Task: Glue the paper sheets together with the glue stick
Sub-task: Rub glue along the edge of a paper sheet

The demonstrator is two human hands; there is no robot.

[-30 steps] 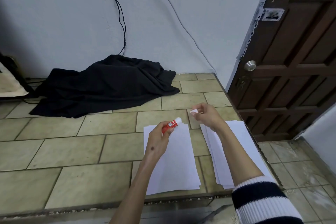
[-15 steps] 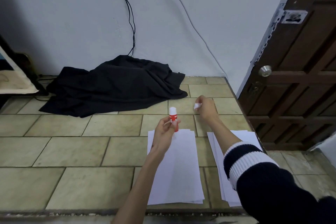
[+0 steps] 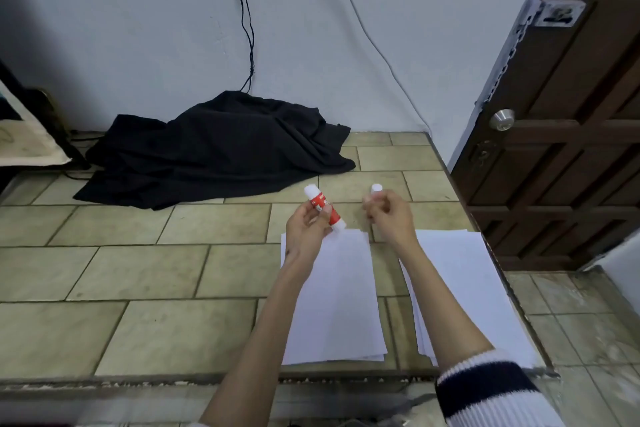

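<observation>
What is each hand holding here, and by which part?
The left hand grips the glue stick around its red middle. The right hand pinches the white cap at its lower end.

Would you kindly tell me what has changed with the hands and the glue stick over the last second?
The left hand has turned the glue stick: its white glue end pointed up-right, then straight up, and now tilts up-left. The right hand still pinches the white cap, held apart from the stick. Both paper stacks and the black cloth lie as before.
</observation>
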